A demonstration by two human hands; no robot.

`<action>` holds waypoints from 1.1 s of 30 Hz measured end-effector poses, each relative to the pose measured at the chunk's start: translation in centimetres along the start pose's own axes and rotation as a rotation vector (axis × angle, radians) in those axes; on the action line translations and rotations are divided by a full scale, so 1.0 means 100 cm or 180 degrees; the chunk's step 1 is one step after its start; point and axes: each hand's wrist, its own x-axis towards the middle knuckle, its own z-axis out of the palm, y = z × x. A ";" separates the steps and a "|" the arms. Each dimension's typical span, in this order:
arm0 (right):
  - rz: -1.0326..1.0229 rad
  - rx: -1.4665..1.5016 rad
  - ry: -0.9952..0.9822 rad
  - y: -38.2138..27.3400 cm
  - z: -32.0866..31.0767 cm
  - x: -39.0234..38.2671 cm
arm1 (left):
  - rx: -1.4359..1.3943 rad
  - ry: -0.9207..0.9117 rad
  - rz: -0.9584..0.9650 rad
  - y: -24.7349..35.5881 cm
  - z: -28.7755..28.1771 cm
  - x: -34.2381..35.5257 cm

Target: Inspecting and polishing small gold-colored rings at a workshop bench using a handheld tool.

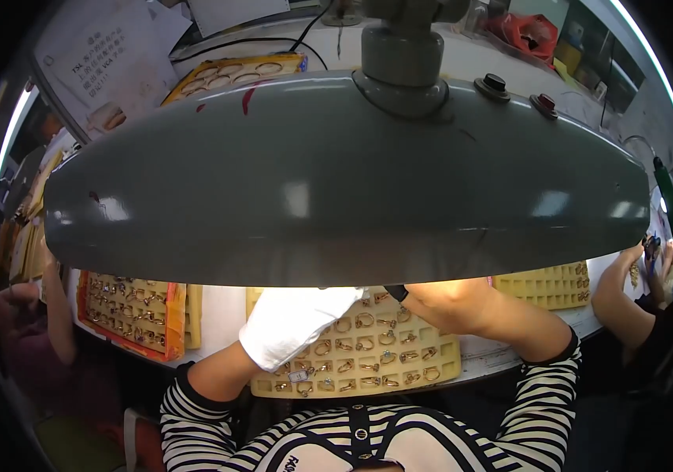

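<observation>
My left hand (297,321), in a white glove, reaches in over the left side of a yellow compartment tray (451,370). My bare right hand (443,303) is over the tray's far right part, with a dark band at its far side. The big grey lamp hood hides the fingers of both hands, so what they hold or touch does not show. Rows of rings (388,357) stand in the tray's small compartments, several with stones. A small white tag (299,376) lies among the rings near the tray's front left.
The wide grey lamp hood (336,181) hangs over the work. An orange-rimmed tray of rings (128,311) stands at left, a second yellow tray (545,285) at right. Behind the hood is a tray of bangle-like hoops (234,75). Other people's arms (624,303) show on both sides.
</observation>
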 end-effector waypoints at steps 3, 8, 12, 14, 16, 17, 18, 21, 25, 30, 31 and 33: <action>-0.0412 -0.0589 -0.0149 -0.003 -0.006 0.006 | 0.0177 0.0333 0.0248 0.003 -0.002 0.004; -0.0566 -0.0540 0.0232 0.002 0.004 0.002 | -0.1246 -0.0470 -0.0853 0.009 -0.009 0.002; 0.1480 0.1118 -0.1172 -0.002 0.005 0.001 | -0.0318 -0.0347 -0.0141 0.007 -0.005 -0.002; 0.1702 0.1630 -0.1152 0.000 0.004 0.001 | -0.0459 -0.0342 -0.0147 0.005 -0.003 -0.005; 0.1620 0.1490 -0.1274 0.002 0.007 -0.001 | -0.0614 -0.0603 -0.0407 0.005 -0.005 -0.006; 0.1547 0.1340 -0.1386 0.002 0.008 -0.002 | -0.0805 -0.0631 -0.0541 0.003 -0.004 -0.007; 0.1622 0.1405 -0.1230 -0.001 0.007 0.003 | -0.0946 -0.0410 -0.0479 0.003 -0.003 -0.005; -0.0069 0.0000 -0.0247 -0.002 0.004 -0.005 | -0.0965 -0.0272 -0.0495 0.003 -0.003 -0.004; -0.0155 0.0195 0.0296 -0.003 0.010 0.003 | -0.0638 -0.0299 -0.0328 0.001 0.000 -0.005; -0.0533 -0.0349 0.0444 0.003 0.015 0.001 | -0.1278 -0.0998 -0.1591 0.014 -0.013 0.007; -0.0295 -0.0117 0.0099 0.001 0.010 0.000 | -0.1194 -0.1049 -0.1539 0.012 -0.010 0.006; 0.0119 0.0285 -0.0163 0.000 0.008 -0.005 | -0.0744 -0.0433 -0.0554 0.010 -0.005 0.004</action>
